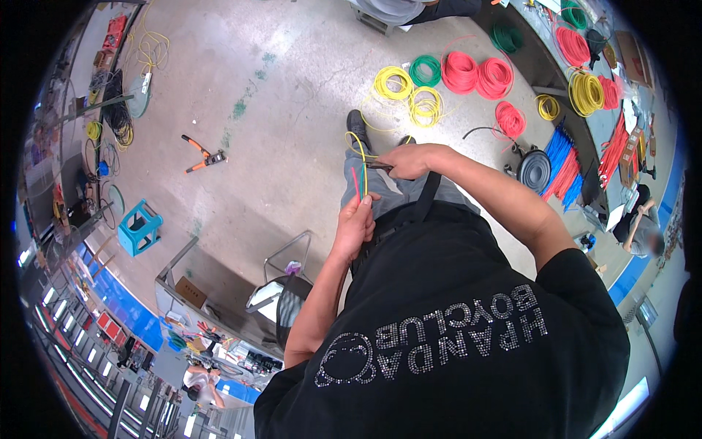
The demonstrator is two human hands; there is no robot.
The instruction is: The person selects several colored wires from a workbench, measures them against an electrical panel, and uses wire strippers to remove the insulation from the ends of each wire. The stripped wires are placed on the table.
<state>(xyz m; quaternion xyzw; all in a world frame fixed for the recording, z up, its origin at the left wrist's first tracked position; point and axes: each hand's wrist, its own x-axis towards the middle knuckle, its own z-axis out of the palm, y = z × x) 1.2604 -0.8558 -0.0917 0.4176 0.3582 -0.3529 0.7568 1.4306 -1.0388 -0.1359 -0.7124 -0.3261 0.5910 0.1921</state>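
My left hand (355,225) is closed round a small bunch of wires in front of my waist. Out of its top stick a red wire (356,181), a green wire (361,186) and a longer yellow wire (365,172), which loops over near my shoe. Just beyond and to the right, my right hand (412,160) grips dark pliers (377,166). Their jaws point left, right by the yellow wire; whether they touch it I cannot tell. My fingers hide most of the handles.
Coils of yellow (393,83), green (425,71) and red wire (460,72) lie on the floor ahead. An orange-handled tool (204,154) lies farther left, past it a blue stool (140,228). A black round-topped stool (534,170) stands right, beside a bench with wire bundles (613,150).
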